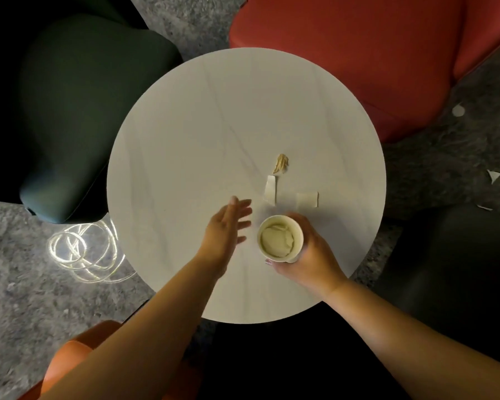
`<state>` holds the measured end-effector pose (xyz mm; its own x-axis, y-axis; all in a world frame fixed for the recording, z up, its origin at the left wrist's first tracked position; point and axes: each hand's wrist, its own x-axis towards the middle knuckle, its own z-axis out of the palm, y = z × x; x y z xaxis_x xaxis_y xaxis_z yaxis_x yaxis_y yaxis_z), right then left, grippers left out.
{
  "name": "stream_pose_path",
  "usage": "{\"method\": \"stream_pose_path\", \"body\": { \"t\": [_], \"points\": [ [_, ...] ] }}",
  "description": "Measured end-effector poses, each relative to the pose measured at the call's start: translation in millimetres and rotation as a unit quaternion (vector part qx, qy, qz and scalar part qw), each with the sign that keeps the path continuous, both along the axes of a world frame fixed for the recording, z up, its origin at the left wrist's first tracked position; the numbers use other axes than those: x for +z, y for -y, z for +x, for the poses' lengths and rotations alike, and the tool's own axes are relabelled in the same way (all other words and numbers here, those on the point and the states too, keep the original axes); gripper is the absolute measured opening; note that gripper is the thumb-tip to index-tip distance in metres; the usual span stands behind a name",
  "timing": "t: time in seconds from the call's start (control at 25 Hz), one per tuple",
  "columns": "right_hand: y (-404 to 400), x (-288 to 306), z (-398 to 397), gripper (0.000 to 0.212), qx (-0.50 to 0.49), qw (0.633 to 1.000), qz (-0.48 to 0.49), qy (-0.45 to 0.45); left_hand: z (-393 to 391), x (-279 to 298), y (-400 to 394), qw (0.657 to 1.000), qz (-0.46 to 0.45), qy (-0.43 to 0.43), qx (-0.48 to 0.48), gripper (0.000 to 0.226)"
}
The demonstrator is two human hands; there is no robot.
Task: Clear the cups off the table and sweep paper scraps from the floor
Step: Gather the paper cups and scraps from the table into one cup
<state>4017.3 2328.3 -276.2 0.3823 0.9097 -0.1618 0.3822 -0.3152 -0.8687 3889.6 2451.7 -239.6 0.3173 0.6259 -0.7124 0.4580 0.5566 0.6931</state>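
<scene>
Wrapping right hand (309,255) fingers (296,219) around the cup (280,238); left hand (224,228) fingers spread, empty, beside it.

Loads of bare bench (185,125) on the far and left side of the cup (280,239), nothing sitting there. Just beyond the cup you've got two paper slips (270,189) and a crumpled wad (281,163); armchairs (358,53) hug the bench's far rim.

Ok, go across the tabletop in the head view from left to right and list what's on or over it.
Left hand → tall paper scrap → cup, stuffed with crumpled paper → right hand gripping the cup. The brown wad and the square scrap overlap these in the order, so they are left out.
</scene>
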Motion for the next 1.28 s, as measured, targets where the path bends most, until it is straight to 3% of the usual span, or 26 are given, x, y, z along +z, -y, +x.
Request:
{"method": "stream_pose_path", "body": {
  "t": [0.12,0.28,0.4,0.56,0.64,0.72,0.8,0.92,1.0,1.12,1.2,1.28],
  "points": [
    [10.8,5.2,19.5,0.078,-0.033,0.999,-0.015,-0.019,33.1,-24.6,-24.8,0.975,0.151,-0.147,-0.076,0.019],
    [14.7,8.1,36.6,0.081,-0.049,0.997,-0.046,-0.034,70.7,-48.5,-48.7,0.908,0.272,-0.196,-0.253,0.047],
    [11.2,9.7,42.0,0.078,-0.064,0.996,-0.044,-0.045,82.7,-57.5,-54.2,0.868,0.309,-0.232,-0.313,0.041],
    [4.6,12.1,44.5,0.079,-0.075,0.996,-0.021,-0.043,81.6,-50.5,-54.3,0.888,0.286,-0.227,-0.279,0.018],
    [4.0,10.8,46.3,0.078,-0.079,0.996,-0.009,-0.035,82.0,-36.6,-54.0,0.927,0.253,-0.185,-0.205,0.005],
    [3.8,8.6,48.7,0.077,-0.086,0.996,0.000,-0.025,85.1,-12.0,-50.3,0.973,0.206,-0.069,-0.074,0.005],
    [2.3,7.0,51.7,0.078,-0.086,0.996,-0.001,-0.006,85.9,16.4,-45.2,0.983,0.171,0.062,0.006,0.009],
    [-0.9,6.0,53.2,0.077,-0.086,0.996,-0.002,-0.002,80.8,39.0,-33.7,0.974,0.139,0.152,-0.091,0.015],
    [-1.5,3.8,52.6,0.076,-0.086,0.996,0.001,0.008,79.4,35.3,-29.1,0.972,0.123,0.126,-0.154,0.013],
    [1.4,0.9,51.3,0.079,-0.106,0.994,-0.004,0.016,86.1,5.0,-40.7,0.984,0.161,0.010,-0.072,0.008],
    [7.6,-0.9,51.8,0.080,-0.115,0.993,-0.018,0.017,94.3,-20.3,-51.5,0.953,0.245,-0.134,-0.117,0.009],
    [15.3,-0.8,54.2,0.081,-0.133,0.990,-0.037,-0.004,106.0,-42.2,-57.0,0.921,0.278,-0.203,-0.181,0.028]
  ]
}}
